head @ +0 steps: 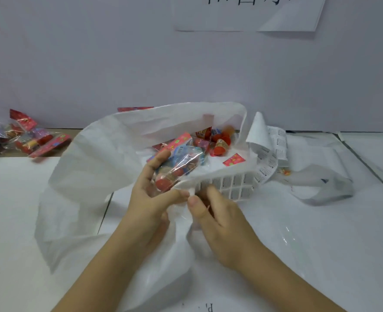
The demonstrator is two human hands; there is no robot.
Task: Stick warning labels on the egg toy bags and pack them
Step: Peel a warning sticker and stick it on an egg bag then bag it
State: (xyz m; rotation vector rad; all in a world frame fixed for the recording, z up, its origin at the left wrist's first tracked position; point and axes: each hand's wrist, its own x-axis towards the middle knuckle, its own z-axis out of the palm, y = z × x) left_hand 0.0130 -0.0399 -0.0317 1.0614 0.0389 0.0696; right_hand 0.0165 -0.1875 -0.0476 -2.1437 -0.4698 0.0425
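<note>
My left hand [151, 194] grips a clear egg toy bag [177, 163] with red and blue toys inside, held over the mouth of a large white plastic bag [91, 176]. My right hand [217, 212] pinches the near end of a strip of warning labels [228, 185] next to the left thumb. The label strip [269, 154] curls up and away to the right. Several more egg toy bags [210, 140] lie inside the white bag.
A pile of egg toy bags [24, 138] lies at the far left on a brown surface. Peeled white backing paper [321, 183] sprawls at the right. A white wall with a paper sign [249, 12] stands behind the table.
</note>
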